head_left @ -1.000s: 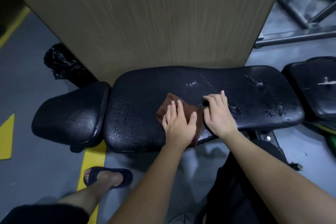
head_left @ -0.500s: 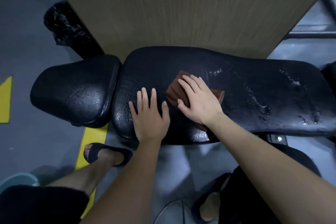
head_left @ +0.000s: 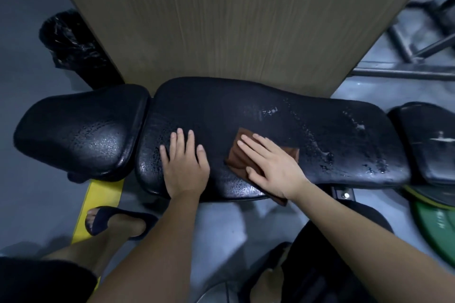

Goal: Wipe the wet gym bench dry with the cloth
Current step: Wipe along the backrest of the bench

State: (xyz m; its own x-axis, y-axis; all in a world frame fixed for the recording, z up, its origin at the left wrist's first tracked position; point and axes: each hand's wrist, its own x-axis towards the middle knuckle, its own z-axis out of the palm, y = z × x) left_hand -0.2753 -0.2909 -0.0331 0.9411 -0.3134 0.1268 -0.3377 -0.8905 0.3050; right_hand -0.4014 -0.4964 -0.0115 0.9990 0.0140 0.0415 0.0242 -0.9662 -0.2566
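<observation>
The black padded gym bench (head_left: 221,106) runs left to right in front of me, with water drops and streaks on its right half and beads along its front edge. A brown cloth (head_left: 236,157) lies on the middle of the long pad. My right hand (head_left: 270,167) is pressed flat on top of it, fingers pointing left. My left hand (head_left: 184,162) rests flat and bare on the pad to the left of the cloth, fingers spread. The separate seat pad (head_left: 78,128) at the left also carries drops.
A wooden panel (head_left: 221,19) stands right behind the bench. A black bag (head_left: 71,42) sits at the back left. Another black pad (head_left: 428,140) and a green weight plate (head_left: 438,224) are at the right, with metal frame bars (head_left: 403,71) behind. My sandalled foot (head_left: 110,221) is below.
My left hand came off the cloth and moved left onto the bare pad. My right hand took over the cloth and has slid it slightly to the right along the bench.
</observation>
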